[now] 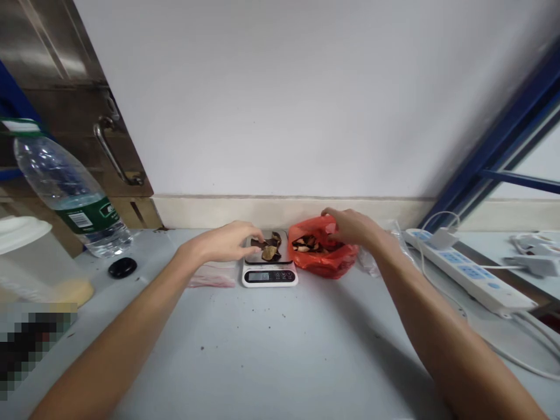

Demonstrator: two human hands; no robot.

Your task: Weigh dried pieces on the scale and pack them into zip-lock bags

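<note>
My left hand (230, 240) reaches in from the left over the weighing plate of a white kitchen scale (270, 277). Its thumb and fingers are apart, close beside dark dried slices (271, 252) lying on the plate; whether they touch one is hard to tell. The scale's display is lit, but its digits are too small to read. Just right of the scale sits an opened red plastic bag (326, 267) with more dried brown slices (308, 244) inside. My right hand (347, 226) grips the bag's rim at its far right side, some fingertips hidden by the bag.
Flat clear zip bags (214, 274) lie left of the scale. Further left stand a water bottle (83, 198), a round black object (122, 268) and a white-lidded container (21, 256). At right are a crumpled clear bag (370, 262) and a power strip (470, 271) with cables.
</note>
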